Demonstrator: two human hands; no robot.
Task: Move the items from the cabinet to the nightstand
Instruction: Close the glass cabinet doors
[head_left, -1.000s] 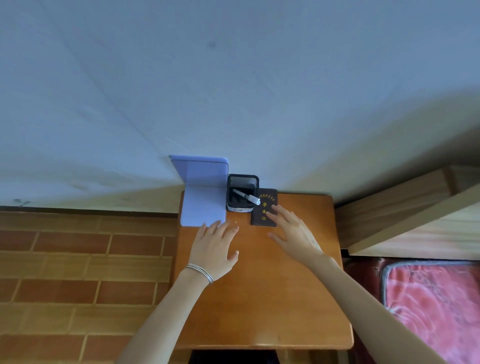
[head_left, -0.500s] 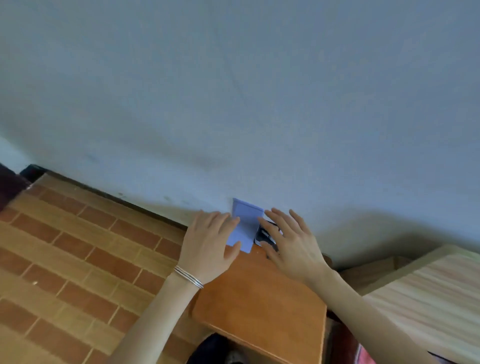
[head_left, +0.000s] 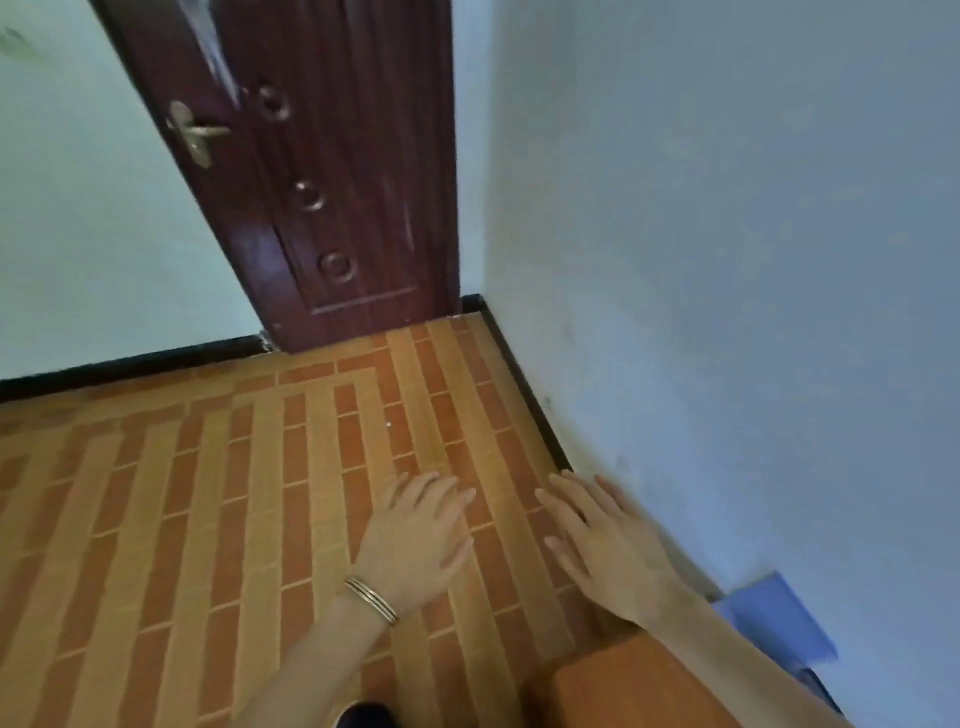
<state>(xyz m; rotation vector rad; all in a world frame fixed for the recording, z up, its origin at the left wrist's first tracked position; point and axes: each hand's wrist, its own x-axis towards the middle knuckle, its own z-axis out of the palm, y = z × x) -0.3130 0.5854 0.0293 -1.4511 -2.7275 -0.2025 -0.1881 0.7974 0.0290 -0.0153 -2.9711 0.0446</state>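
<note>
My left hand, with thin bangles on the wrist, hovers over the tiled floor with fingers spread and holds nothing. My right hand is beside it, fingers straight and empty, near the wall's foot. A corner of the wooden nightstand shows at the bottom right under my right forearm. A light blue bent sheet leans on the wall at the nightstand's back. The other items on the nightstand and the cabinet are out of view.
A dark red door with a metal handle stands closed in the far corner. Orange brick-patterned floor fills the left and middle. A pale wall with a black skirting runs along the right.
The view has swung left, away from the nightstand toward the door. Both hands have lifted off the nightstand and now hang over the floor, empty.
</note>
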